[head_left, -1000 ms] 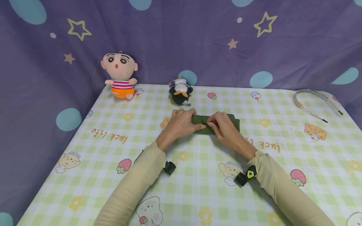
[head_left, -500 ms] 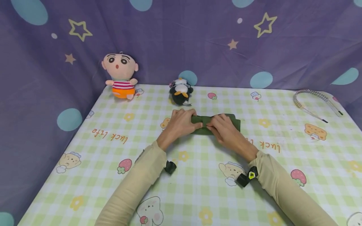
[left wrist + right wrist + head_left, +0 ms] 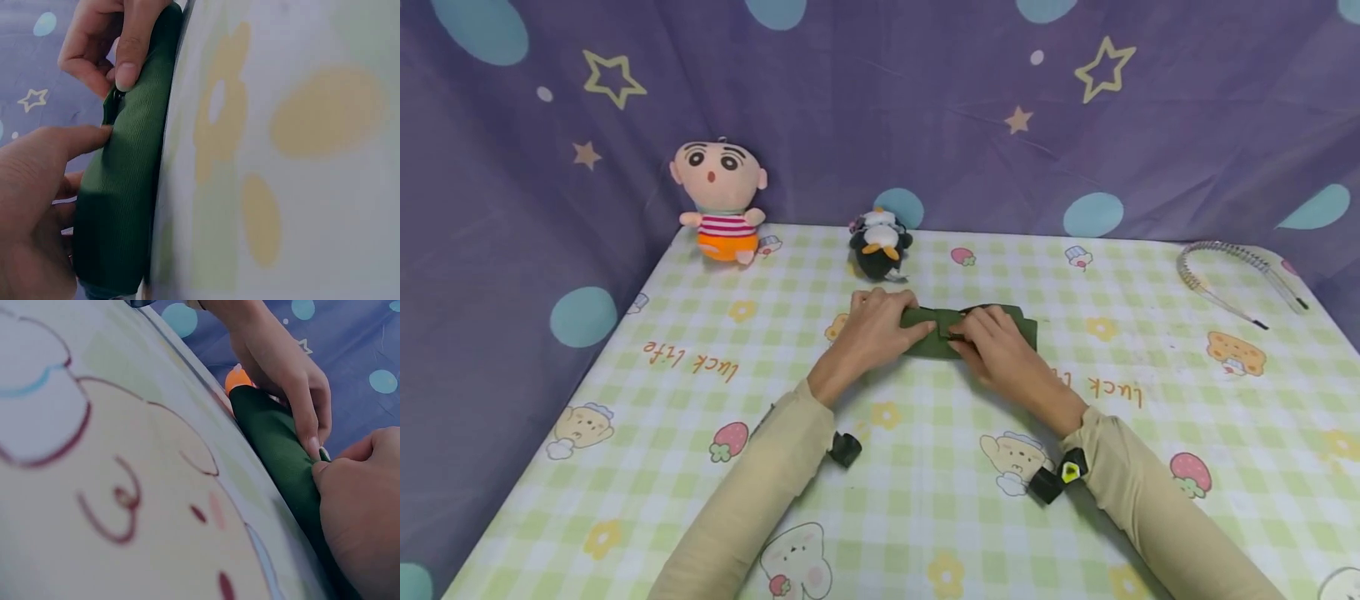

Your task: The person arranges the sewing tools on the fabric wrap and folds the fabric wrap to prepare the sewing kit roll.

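A long dark green ribbed-cloth bundle (image 3: 928,347), folded flat, lies on the table in front of the person. The left hand (image 3: 874,329) grips its left part, thumb along the front and fingers behind; in the left wrist view the thumb tip touches the green cloth (image 3: 134,162). At the bundle's middle, the right hand (image 3: 1000,348) pinches a small raised flap (image 3: 110,107) of the same cloth between thumb and fingers. Both hands' fingertips come close together in the right wrist view, where the right hand (image 3: 362,503) hides part of the bundle.
A penguin plush (image 3: 878,242) lies just behind the hands. Farther left at the back edge sits a boy doll (image 3: 721,200) with a striped top. A thin headband (image 3: 1187,271) lies at the back right. The table (image 3: 917,492) has a checked cloth; a purple curtain (image 3: 850,108) hangs behind.
The left hand has shifted slightly left, its thumb drawing away from the right fingers. The right hand has lowered onto the bundle's middle, where the flap's edge now shows lifted.
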Action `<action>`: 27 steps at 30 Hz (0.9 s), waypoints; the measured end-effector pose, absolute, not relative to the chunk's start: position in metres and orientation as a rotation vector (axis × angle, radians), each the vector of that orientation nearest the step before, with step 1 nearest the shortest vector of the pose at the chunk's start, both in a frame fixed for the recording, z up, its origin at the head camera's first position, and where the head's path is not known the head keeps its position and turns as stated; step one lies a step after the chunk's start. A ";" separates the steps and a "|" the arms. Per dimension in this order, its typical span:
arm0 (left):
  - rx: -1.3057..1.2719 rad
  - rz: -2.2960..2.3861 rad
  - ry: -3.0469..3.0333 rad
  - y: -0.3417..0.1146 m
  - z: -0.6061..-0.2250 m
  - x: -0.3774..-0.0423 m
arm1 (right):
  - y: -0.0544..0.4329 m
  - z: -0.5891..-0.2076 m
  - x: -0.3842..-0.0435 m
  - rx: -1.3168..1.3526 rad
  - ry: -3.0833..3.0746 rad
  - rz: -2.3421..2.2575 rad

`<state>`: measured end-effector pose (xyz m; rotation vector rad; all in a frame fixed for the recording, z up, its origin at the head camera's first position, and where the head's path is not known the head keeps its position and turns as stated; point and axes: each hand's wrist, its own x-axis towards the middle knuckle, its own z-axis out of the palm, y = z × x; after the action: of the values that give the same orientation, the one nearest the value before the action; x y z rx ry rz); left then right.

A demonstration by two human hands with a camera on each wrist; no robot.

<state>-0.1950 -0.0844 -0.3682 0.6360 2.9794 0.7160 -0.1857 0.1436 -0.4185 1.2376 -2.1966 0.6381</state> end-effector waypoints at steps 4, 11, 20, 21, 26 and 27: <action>0.585 0.781 3.076 -0.093 -0.366 -0.191 | 0.143 -0.418 -0.185 1.215 -2.211 0.745; 0.192 1.013 2.993 -0.114 -0.362 -0.190 | 0.143 -0.418 -0.184 1.173 -2.220 0.788; 0.046 1.334 2.741 -0.132 -0.363 -0.189 | 0.143 -0.418 -0.183 1.116 -2.274 0.833; 0.037 1.353 2.735 -0.133 -0.364 -0.189 | 0.143 -0.418 -0.183 1.108 -2.282 0.842; 0.079 1.514 2.641 -0.133 -0.366 -0.187 | 0.143 -0.417 -0.183 1.090 -2.288 0.867; 0.102 1.587 2.589 -0.132 -0.366 -0.186 | 0.143 -0.417 -0.184 1.087 -2.283 0.873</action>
<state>-0.1863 -0.1323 -0.3664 0.1023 2.5894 1.5867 -0.1835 0.1431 -0.4165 1.0871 -2.2833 0.8733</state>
